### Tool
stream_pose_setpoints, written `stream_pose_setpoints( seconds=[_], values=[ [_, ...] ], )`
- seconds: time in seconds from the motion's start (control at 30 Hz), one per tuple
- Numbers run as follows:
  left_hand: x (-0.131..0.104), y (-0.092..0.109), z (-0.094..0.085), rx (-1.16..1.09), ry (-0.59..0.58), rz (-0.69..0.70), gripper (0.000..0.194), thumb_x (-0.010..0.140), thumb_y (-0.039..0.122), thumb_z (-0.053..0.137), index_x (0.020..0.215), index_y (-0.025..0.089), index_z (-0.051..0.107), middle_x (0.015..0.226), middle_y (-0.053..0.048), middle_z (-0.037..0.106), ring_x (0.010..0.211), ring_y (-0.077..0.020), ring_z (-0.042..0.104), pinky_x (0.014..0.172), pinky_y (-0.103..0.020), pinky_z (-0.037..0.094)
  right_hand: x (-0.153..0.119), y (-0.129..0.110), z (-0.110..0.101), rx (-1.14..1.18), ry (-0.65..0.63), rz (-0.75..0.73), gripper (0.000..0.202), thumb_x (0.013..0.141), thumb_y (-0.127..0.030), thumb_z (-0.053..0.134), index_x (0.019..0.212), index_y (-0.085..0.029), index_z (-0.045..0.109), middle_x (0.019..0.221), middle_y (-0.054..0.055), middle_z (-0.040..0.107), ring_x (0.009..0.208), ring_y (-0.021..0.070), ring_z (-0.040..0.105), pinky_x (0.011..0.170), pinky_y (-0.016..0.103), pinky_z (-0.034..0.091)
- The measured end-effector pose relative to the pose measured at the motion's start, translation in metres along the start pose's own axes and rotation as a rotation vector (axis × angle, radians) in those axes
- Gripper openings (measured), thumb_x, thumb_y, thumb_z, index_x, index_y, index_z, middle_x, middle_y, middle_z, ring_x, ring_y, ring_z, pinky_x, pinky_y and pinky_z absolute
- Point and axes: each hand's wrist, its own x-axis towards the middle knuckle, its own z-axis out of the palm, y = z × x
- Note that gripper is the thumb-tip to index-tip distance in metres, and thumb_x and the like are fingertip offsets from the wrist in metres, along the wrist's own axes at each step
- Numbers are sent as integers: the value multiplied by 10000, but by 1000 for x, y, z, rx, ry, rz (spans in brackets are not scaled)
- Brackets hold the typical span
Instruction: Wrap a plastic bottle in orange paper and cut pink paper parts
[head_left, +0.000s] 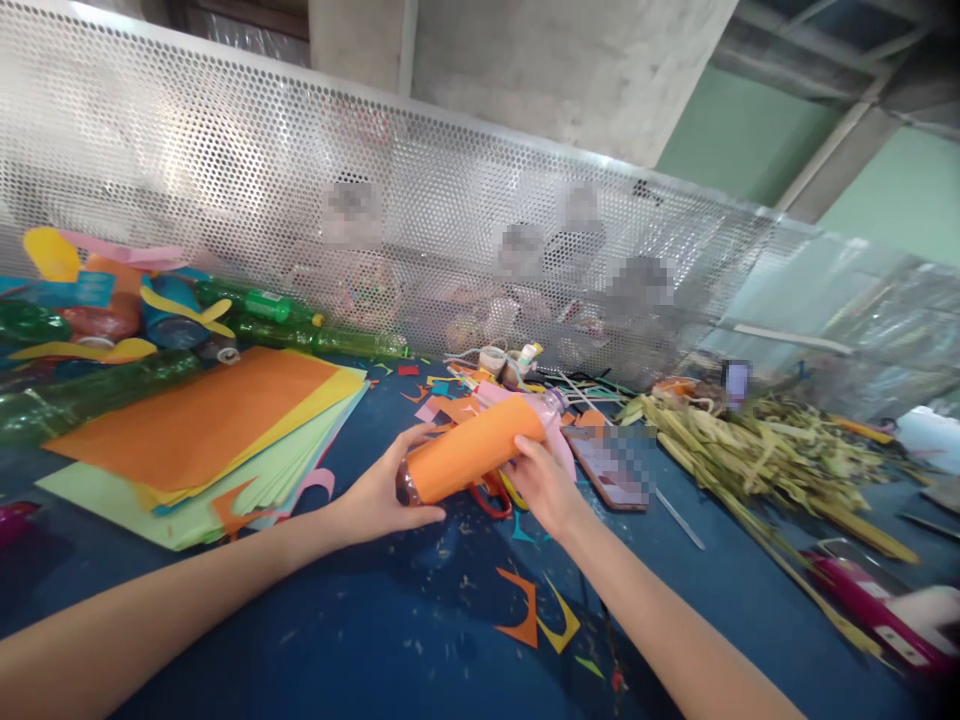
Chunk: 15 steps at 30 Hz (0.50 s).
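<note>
Left hand (pixel 381 494) clamps the base end of a cylindrical plastic bottle (pixel 406 484) sleeved in orange paper (pixel 472 450); right hand (pixel 549 487) pinches the other end, probably for steadiness.

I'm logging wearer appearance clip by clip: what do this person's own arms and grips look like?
The left grip and right grip are ungloved human hands on slim forearms, left and right. No sleeve, watch, bracelet, cable or marking shows on them. Some fingers are hidden, so rings can't be ruled out.
</note>
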Motion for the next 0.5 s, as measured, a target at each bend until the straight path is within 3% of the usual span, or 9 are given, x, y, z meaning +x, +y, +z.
stream_pose_setpoints(
  seconds=[0.1, 0.23, 0.5],
  values=[
    [5, -4, -1, 58, 2, -38, 834, 691, 207, 703, 1365, 238, 214, 1333, -140, 429, 1133, -260, 530, 931, -441, 459, -6, 0, 6, -32, -83, -59, 513, 665, -240, 717, 1148, -308, 560, 1187, -7, 619, 1163, 219, 524, 950, 352, 459],
    [7, -9, -3, 151, 21, 3, 795, 683, 187, 698, 1349, 226, 266, 1385, -128, 383, 1230, -275, 437, 1021, -470, 366, -11, 3, 5, -83, -97, -66, 617, 634, -180, 758, 1192, -319, 536, 1180, -3, 623, 1172, 212, 518, 969, 350, 442],
    [6, -15, -1, 180, 43, -18, 832, 689, 238, 695, 1378, 198, 230, 1376, -156, 404, 1245, -300, 425, 1006, -527, 362, -11, 5, 1, -63, -113, -60, 624, 646, -194, 760, 1207, -323, 518, 1259, -16, 570, 1149, 201, 538, 980, 353, 431]
  ],
)
